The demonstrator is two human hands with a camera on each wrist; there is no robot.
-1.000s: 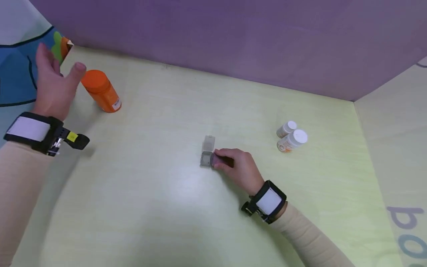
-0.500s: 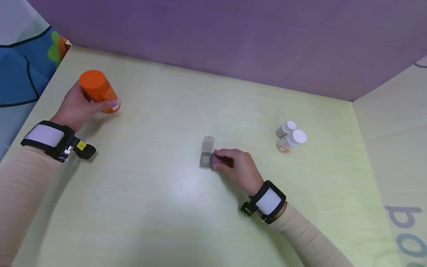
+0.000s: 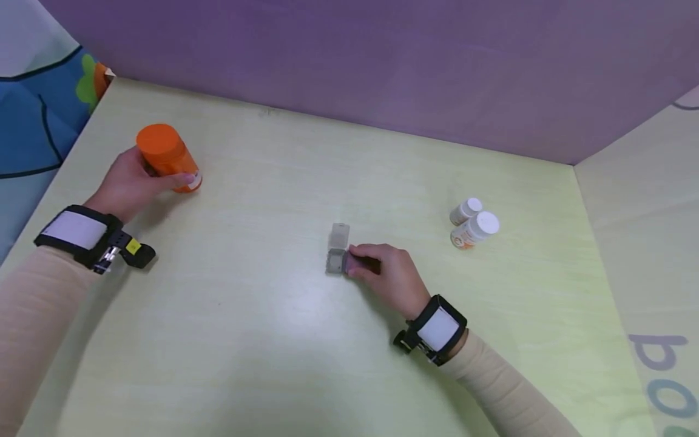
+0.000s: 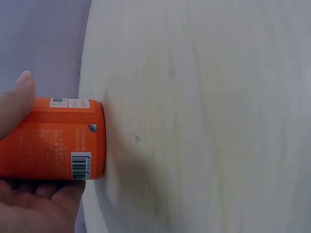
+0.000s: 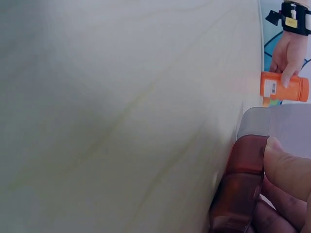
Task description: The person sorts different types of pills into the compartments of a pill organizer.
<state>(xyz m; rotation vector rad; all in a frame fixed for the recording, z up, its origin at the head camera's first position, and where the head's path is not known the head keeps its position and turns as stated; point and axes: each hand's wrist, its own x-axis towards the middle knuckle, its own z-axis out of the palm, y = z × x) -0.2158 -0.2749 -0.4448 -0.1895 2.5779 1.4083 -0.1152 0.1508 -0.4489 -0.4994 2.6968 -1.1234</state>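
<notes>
My left hand (image 3: 128, 185) grips an orange bottle (image 3: 176, 161) with an orange screw cap at the far left of the table. In the left wrist view, the thumb lies along one side of the labelled bottle (image 4: 48, 150) and the fingers on the other; its base is close to the table top. Near the table's middle, my right hand (image 3: 397, 279) pinches a small translucent pill box (image 3: 335, 262) between thumb and fingers. One clear lid (image 3: 339, 235) of the box stands flipped back. Reddish-brown compartments (image 5: 245, 155) show beside the thumb in the right wrist view.
Two small white bottles stand close together to the right, a smaller one (image 3: 466, 211) behind a larger one (image 3: 475, 230). A purple panel (image 3: 349, 67) borders the table's (image 3: 262, 364) back edge. Blue patterned cloth (image 3: 33, 127) lies beyond the left edge.
My left hand has come down from beside the orange bottle and taken hold of it. The bottle has shifted slightly toward me. My right hand keeps its pinch on the pill box.
</notes>
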